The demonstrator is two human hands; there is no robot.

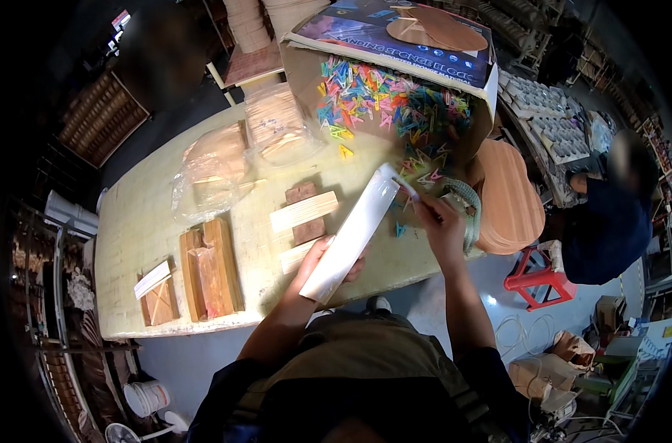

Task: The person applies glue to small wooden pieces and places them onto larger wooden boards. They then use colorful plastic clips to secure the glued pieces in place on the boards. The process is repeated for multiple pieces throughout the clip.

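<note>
You have the long white strip (359,229) over the near part of the table (133,221), slanting from its lower end by your left wrist up and away to the right. Your left hand (315,267) is closed around its lower half, thumb at the left edge and fingertips showing past the right. Your right hand (439,220) is at the upper end, its fingers curled close to the tip; you cannot tell from here whether they are clamped on the strip or on something small beside it. Just left of the strip, pale wooden slats (304,212) lie across a brown block (320,230). Farther left stands a wooden trough (224,269), and beyond it are two plastic-wrapped bundles (216,159). Past the strip's upper end, colourful clips (376,96) fill an open cardboard box (302,77), some spilling onto the table. To your right are a stack of brown boards (507,196), a red stool (536,284) and another person in dark clothes (605,221).
</note>
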